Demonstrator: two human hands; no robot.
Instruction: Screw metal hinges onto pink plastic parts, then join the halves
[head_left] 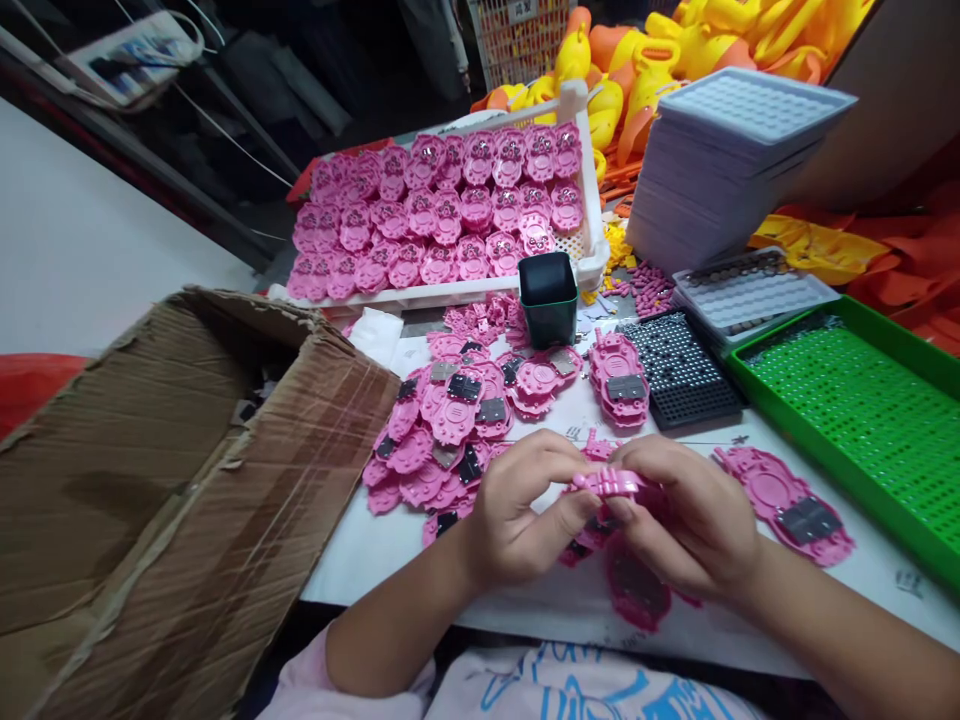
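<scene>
Between my left hand (529, 510) and my right hand (679, 515), a small pink plastic part (611, 483) is pinched by thumbs and fingers of both. Below it, partly covered by my hands, lies a pink plastic casing (637, 590) on the white table cover. To the right of my right hand rests another pink casing with a dark grey panel (780, 505). Beyond my left hand is a loose pile of pink casings (450, 410), several with grey or black panels. One more casing stack (619, 380) sits just ahead of my hands.
A white crate (592, 190) holds rows of pink parts. Nearby stand a dark square cup (547, 300), a black grid tray (679, 370), a green tray (847, 440) and stacked white trays (735, 160). A cardboard box (315, 440) stands left; yellow-orange parts (637, 70) lie behind.
</scene>
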